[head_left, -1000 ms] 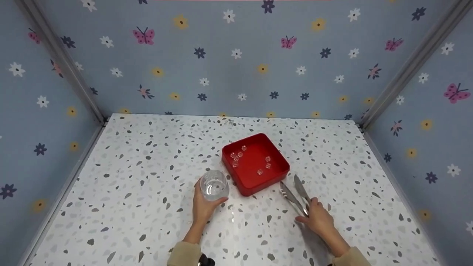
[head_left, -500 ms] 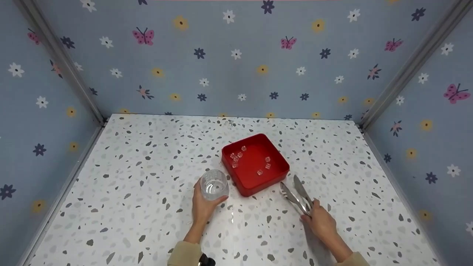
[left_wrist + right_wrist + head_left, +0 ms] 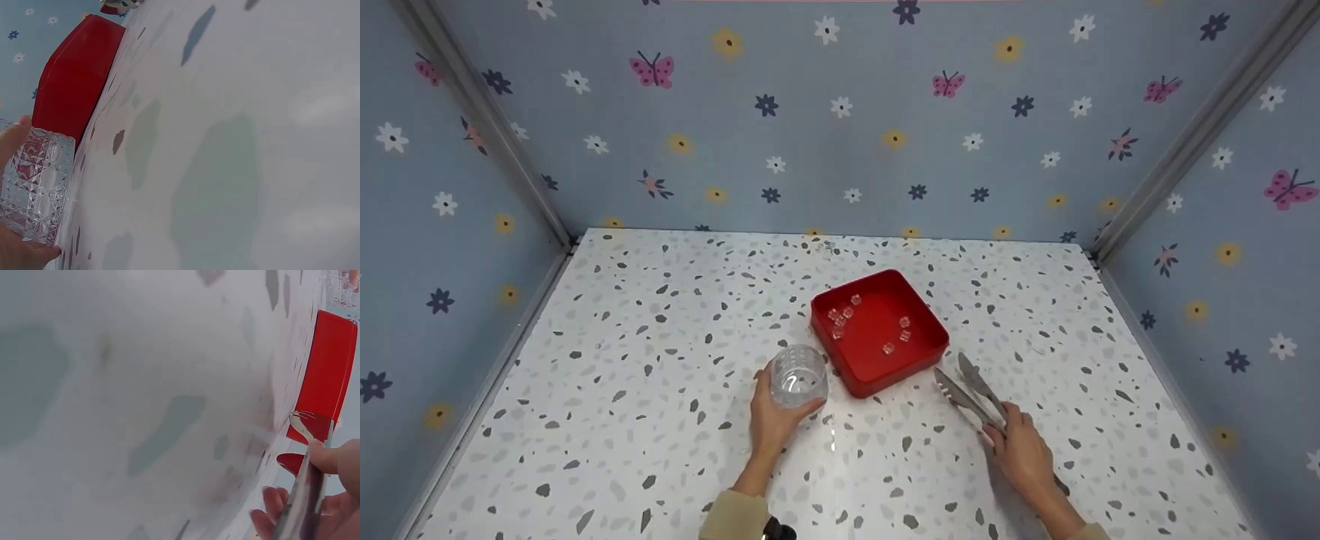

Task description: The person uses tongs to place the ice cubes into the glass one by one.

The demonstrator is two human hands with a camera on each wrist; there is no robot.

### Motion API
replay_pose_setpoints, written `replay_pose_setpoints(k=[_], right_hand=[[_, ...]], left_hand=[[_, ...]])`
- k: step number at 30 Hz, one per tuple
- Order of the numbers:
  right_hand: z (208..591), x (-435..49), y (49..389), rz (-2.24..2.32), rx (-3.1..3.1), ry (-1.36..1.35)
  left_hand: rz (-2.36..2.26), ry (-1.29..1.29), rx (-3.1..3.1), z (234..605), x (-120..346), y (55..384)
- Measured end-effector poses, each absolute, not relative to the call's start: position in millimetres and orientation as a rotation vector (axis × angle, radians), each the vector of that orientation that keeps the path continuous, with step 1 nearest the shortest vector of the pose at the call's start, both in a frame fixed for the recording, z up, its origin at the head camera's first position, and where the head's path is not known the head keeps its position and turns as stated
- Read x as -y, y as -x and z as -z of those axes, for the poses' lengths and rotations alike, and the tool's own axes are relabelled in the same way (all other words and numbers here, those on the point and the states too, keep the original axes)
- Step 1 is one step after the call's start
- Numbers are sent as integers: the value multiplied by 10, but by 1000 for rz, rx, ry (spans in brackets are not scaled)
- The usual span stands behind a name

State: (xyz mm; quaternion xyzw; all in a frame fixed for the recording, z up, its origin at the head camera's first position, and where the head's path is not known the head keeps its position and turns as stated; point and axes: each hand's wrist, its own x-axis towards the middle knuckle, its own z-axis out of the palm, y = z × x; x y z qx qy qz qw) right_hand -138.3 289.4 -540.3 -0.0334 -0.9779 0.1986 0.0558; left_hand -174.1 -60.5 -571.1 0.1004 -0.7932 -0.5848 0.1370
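Note:
My left hand [image 3: 774, 420] grips a clear, cut-patterned glass [image 3: 799, 375] on the table, thumb and fingers around its sides. In the left wrist view the glass [image 3: 36, 185] overlaps the red tray behind it. My right hand [image 3: 1024, 450] holds a pair of metal tongs [image 3: 971, 401], their two arms spread apart and pointing toward the tray's near right corner. The right wrist view shows thumb and fingers on the tongs [image 3: 304, 495]. The square red tray [image 3: 877, 384] stands between the hands, with several small clear cubes [image 3: 840, 321] inside, in a left and a right group.
A white speckled tabletop [image 3: 660, 315] lies under everything. Blue flowered panels [image 3: 840, 120] rise at the back and both sides, joined by grey metal posts [image 3: 1192, 135] at the corners.
My right hand has shifted slightly right along the tongs, and the handle end now shows behind the hand. The left hand and glass have barely moved; the tray and cubes stay put.

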Motion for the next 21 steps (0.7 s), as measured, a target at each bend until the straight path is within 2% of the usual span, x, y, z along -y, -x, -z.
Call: replay_pose_setpoints(k=[9, 21], right_hand=[[5300, -2902, 1343, -561, 2906, 91], [5027, -2892, 1386, -481, 2711, -125]], left_hand=[[1705, -252, 2280, 5722, 560, 1695], [1711, -161, 2307, 5707, 517, 1617]])
